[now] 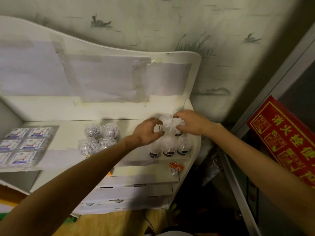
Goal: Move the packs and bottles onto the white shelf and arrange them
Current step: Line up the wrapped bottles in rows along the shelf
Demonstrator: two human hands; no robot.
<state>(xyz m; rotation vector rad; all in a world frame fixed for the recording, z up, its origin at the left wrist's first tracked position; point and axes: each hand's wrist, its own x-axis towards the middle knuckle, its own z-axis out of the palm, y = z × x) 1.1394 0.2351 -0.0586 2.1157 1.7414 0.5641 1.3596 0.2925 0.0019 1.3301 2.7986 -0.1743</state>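
On the white shelf, at its right end, my left hand and my right hand both grip a clear wrapped pack of bottles from either side. The pack rests at the back right of the shelf. Just in front of it stand three clear bottles with dark bases in a row. A second wrapped pack of several bottles sits mid-shelf. A flat pack of blue-and-white packets lies at the left.
A small orange-and-white packet lies on a lower step at the right. White stepped ledges descend below. A red box with yellow characters leans at the right. The shelf's tall back panel carries taped paper.
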